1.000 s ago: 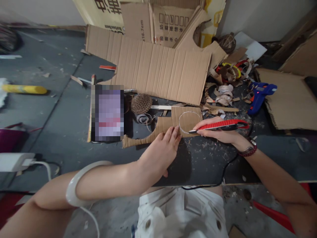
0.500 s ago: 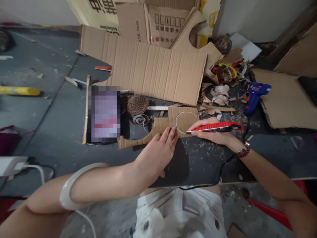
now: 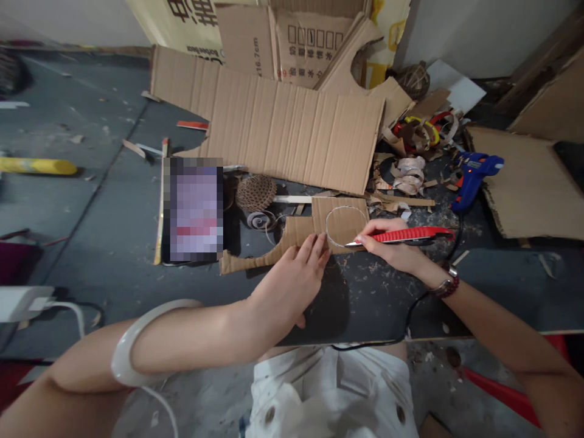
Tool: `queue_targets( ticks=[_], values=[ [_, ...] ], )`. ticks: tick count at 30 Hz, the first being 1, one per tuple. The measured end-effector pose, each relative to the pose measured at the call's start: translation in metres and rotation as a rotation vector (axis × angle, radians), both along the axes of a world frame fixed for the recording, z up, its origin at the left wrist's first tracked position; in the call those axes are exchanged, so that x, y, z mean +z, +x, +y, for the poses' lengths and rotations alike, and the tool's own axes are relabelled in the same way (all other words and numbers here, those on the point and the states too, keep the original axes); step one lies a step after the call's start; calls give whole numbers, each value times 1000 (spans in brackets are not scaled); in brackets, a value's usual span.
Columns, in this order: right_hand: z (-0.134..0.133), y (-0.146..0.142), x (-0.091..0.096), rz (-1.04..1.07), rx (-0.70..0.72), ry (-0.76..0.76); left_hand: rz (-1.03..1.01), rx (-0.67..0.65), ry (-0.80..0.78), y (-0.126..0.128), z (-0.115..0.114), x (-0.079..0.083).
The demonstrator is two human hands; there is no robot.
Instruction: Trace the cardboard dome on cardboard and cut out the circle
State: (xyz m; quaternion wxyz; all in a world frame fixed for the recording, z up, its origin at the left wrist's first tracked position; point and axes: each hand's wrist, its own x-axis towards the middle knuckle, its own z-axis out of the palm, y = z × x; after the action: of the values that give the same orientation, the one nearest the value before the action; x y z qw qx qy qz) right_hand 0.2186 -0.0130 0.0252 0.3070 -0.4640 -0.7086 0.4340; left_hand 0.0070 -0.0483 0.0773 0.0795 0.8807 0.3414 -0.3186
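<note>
At far left, a pixelated patch [image 3: 196, 210] hides an object on the dark worktable [image 3: 365, 304]; just right of it a woven ball [image 3: 255, 193] is seen. A cardboard piece [image 3: 296, 234] lies flat, its squared end to the right and a narrowing curved arm running down-left to the table. A drawn circle [image 3: 347, 225] is marked on the squared end. The left hand [image 3: 289, 286] is laid on the cardboard piece, its fingers [image 3: 311, 248] spread and flat, below the circle's left side. A red utility knife [image 3: 406, 235] is gripped in the right hand [image 3: 392, 249], with the fingers closed round the handle. Its long axis lies almost level, the blade tip pointing left and touching the lower edge of the circle. (No cut is visible along the line.) Against the earlier frame, hands and knife are nearly unchanged, the tip still at the circle's bottom. A blue glue gun [image 3: 474, 179] lies further right, well apart.
</note>
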Motion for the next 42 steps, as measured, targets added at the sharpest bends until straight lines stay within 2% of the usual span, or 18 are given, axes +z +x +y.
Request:
queue_targets(
  ticks=[42],
  values=[
    [1, 3, -2, -10, 17, -22, -4, 8, -13, -1, -1, 1]
  ],
)
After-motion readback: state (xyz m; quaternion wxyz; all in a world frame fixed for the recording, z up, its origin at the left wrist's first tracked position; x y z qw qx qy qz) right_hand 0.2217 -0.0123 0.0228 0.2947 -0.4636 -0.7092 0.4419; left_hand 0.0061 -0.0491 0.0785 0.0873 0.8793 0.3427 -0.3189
